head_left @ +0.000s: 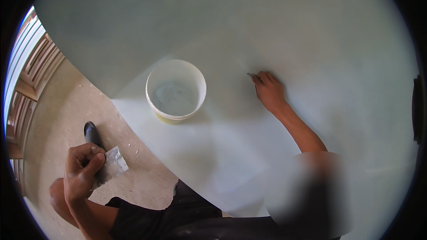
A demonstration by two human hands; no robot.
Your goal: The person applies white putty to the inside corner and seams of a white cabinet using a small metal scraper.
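Note:
My left hand, at the lower left, pinches a small flat sheet smeared with white paste between thumb and fingers. It is held up over the floor, beyond the edge of a broad pale green panel. Over on the panel, my right hand is closed with its fingertips near the surface. A thin greyish tip shows at its fingers; the rest is hidden, so I cannot make out what it is. Between the hands stands a white plastic bucket, upright on the panel, with pale bluish-white residue over its inside bottom.
Bare beige floor with small white flecks runs along the panel's left edge. Wooden slatted frames stand at the far left. A dark boot shows beyond my left hand. Some dark object is at the right rim.

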